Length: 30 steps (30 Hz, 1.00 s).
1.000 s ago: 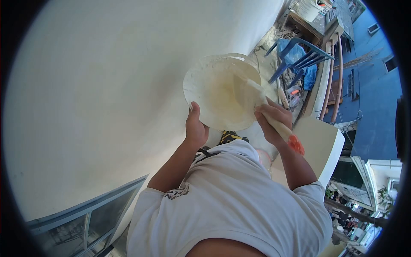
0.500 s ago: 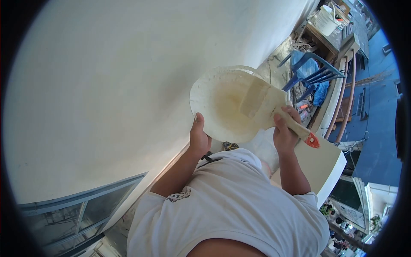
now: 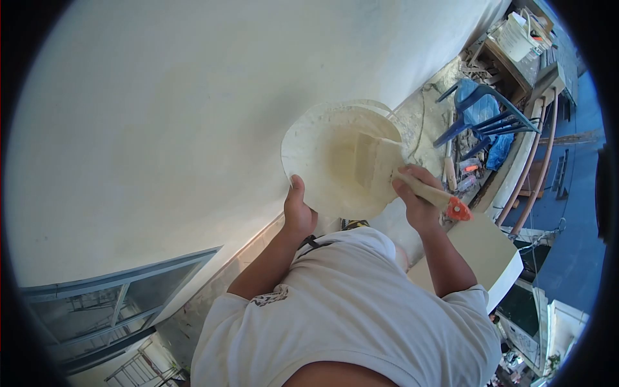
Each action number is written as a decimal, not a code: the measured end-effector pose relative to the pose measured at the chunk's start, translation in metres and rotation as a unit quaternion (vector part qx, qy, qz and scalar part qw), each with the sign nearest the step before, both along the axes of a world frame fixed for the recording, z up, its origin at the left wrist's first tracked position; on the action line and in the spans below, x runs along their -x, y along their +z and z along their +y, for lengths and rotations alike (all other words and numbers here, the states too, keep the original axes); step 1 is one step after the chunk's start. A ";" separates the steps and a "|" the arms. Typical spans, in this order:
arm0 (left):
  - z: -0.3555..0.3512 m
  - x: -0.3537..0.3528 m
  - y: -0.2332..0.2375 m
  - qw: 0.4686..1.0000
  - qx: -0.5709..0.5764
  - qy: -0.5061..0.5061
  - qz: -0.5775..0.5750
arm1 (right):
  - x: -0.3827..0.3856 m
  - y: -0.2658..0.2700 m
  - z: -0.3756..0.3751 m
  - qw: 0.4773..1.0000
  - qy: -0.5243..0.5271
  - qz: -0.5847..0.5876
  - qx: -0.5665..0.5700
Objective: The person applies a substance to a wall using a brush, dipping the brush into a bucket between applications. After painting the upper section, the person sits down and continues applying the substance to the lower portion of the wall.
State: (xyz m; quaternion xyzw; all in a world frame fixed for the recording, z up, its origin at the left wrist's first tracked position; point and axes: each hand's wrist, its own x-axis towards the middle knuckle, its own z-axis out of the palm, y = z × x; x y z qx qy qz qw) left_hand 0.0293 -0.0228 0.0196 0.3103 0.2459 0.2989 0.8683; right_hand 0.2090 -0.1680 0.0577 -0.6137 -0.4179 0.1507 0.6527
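Cream wall (image 3: 161,116) fills the left. Left hand (image 3: 298,209) grips the paint bucket (image 3: 322,155) rim; right hand (image 3: 416,200) is closed around a wide paintbrush (image 3: 387,168) dipped inside.

Wall (image 3: 161,116) close lt, clutter rt
Wall blocks 9–12 o'clock of bucket (image 3: 322,161); blue chair (image 3: 480,109) at 2, ledge (image 3: 483,248) at 4.

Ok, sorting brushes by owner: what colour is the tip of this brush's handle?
Orange-red handle tip, beside the right hand; seen in the head view.
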 end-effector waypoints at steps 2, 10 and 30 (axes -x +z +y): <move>0.003 -0.002 0.001 1.000 0.000 0.000 0.001 | 0.000 -0.010 0.005 0.978 -0.022 0.191 -0.078; 0.014 0.014 -0.007 0.999 0.025 -0.017 0.026 | 0.008 0.011 0.023 0.805 -0.012 0.534 -0.258; 0.016 0.079 -0.013 0.986 0.113 -0.061 0.111 | -0.015 0.182 0.235 0.778 0.013 0.385 -0.497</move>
